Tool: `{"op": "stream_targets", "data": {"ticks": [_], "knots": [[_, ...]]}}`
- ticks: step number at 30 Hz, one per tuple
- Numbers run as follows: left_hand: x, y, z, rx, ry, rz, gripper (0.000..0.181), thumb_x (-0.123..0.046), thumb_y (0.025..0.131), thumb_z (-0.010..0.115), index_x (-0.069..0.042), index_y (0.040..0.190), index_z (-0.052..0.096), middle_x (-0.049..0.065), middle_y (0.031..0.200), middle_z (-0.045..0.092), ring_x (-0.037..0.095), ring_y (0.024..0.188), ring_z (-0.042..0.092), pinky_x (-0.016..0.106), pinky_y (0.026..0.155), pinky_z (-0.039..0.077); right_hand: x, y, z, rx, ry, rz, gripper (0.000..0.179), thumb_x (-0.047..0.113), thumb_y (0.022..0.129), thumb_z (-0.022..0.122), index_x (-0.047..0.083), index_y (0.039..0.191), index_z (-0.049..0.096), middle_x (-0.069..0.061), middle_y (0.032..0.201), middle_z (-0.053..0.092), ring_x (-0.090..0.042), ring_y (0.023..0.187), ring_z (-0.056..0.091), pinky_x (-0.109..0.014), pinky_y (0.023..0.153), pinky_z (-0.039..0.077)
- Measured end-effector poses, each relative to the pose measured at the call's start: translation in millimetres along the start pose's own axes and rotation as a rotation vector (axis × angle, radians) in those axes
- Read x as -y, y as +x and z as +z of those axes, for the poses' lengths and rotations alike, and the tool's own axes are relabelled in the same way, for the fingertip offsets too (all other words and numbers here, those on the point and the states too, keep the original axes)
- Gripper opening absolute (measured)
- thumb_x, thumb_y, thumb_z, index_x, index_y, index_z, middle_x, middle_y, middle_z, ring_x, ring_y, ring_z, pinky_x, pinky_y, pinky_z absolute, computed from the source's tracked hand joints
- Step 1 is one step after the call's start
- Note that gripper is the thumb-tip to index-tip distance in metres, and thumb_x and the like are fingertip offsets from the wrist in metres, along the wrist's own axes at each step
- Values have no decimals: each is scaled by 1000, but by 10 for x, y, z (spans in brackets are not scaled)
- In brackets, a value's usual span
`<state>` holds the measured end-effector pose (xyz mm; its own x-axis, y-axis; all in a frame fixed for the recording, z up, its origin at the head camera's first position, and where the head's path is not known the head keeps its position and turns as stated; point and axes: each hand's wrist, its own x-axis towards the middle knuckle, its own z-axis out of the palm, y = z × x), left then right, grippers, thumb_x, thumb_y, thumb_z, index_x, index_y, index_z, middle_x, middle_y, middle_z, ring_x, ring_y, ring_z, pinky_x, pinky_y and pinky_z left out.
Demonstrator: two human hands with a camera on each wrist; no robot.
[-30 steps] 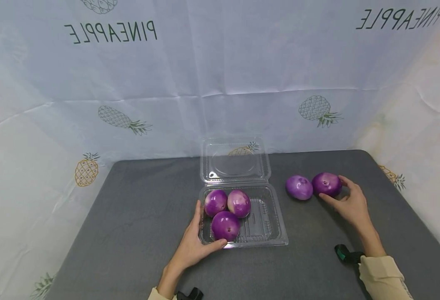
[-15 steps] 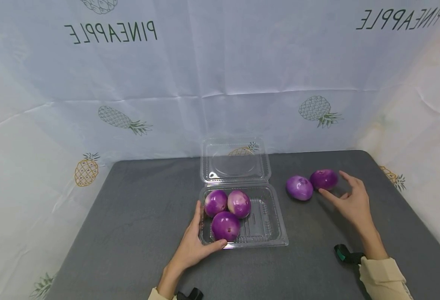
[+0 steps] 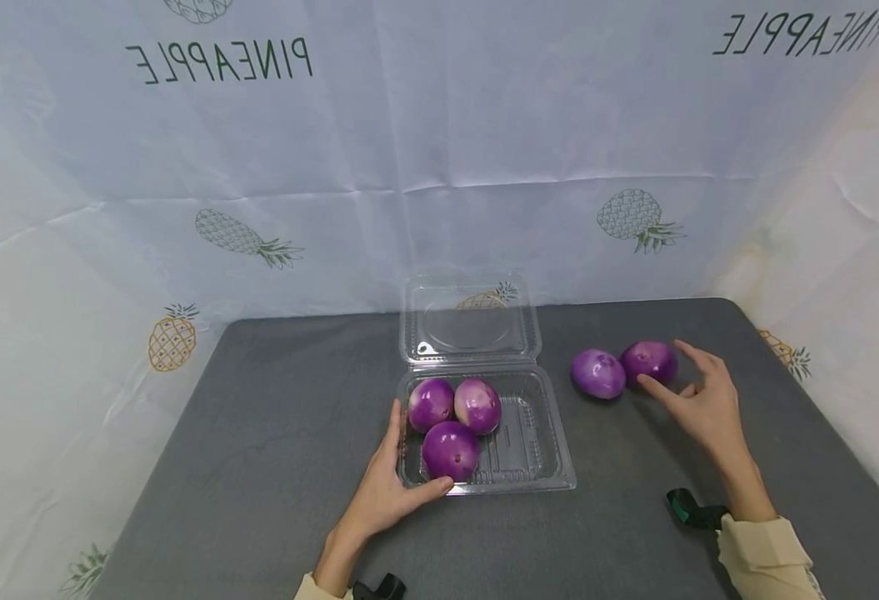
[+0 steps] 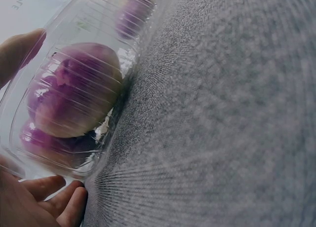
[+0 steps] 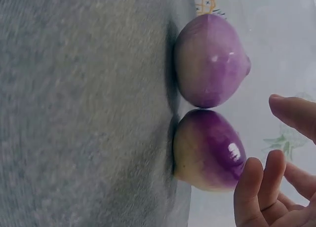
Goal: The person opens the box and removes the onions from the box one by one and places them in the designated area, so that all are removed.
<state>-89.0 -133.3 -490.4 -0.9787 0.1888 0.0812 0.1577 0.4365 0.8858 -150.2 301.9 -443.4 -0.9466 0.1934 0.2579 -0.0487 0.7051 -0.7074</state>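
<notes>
A clear plastic clamshell box point(image 3: 532, 429) lies with its lid point(image 3: 469, 329) raised at the back. Three shiny purple onions are in its left part, among them the front onion point(image 3: 450, 452). My left hand point(image 3: 390, 492) holds the box's front left corner, thumb along the front edge and fingers on the left side. To the right of the box, a lilac onion point(image 3: 598, 374) sits against a darker purple onion point(image 3: 649, 362). My right hand point(image 3: 701, 404) is around the near right side of the darker one, thumb and fingers spread apart; whether they touch it, I cannot tell.
Everything stands on a dark grey table point(image 3: 297, 417) with a rounded back edge. A white cloth with pineapple prints point(image 3: 349, 125) hangs behind and at the sides. A black wrist mount point(image 3: 694, 510) sits at my right cuff.
The darker onion on the table has shifted slightly back and left and turned a little. My right fingers have loosened around it. The left hand and the box have stayed put.
</notes>
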Motion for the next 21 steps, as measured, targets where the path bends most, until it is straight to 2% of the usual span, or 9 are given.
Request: {"op": "stream_targets", "data": {"ticks": [5,9,15,17,19,21], "knots": [[-11,3,-5,2,1,1,134,-38,72,90,-6,165,0,19,168,28,34,153,36,52,113,46,71,-19,10,18,58,15,74,28,92,77,4,154,43,-32,150,41,2,44,45,-20,43,35],[-13,4,-8,1,-5,4,134,-37,72,90,-4,165,0,20,168,27,34,154,34,54,113,45,164,-58,40,40,152,20,73,26,93,77,8,155,42,-25,147,42,0,41,44,-24,39,32],[-14,2,-9,-2,-3,6,134,-38,72,90,-4,164,1,20,168,28,34,153,35,52,113,46,323,-119,122,79,274,-24,69,19,94,75,10,154,44,-15,142,42,-7,44,48,-29,42,34],[-16,1,-9,-1,-6,6,134,-38,71,90,-4,164,1,20,168,27,34,153,35,52,113,46,370,-129,156,86,292,-41,66,17,94,76,10,153,46,-8,126,54,-6,44,47,-29,43,36],[-20,0,-10,1,-12,6,134,-37,72,90,-4,164,0,20,168,27,35,153,35,52,113,46,411,-142,193,99,311,-50,65,14,93,76,9,151,48,4,96,62,-5,43,46,-29,44,38],[-20,0,-9,1,-16,4,134,-37,72,91,-4,164,0,20,168,27,35,154,34,53,113,46,448,-152,233,112,328,-60,65,12,92,77,8,151,48,13,66,54,-5,43,45,-28,44,38]]}}
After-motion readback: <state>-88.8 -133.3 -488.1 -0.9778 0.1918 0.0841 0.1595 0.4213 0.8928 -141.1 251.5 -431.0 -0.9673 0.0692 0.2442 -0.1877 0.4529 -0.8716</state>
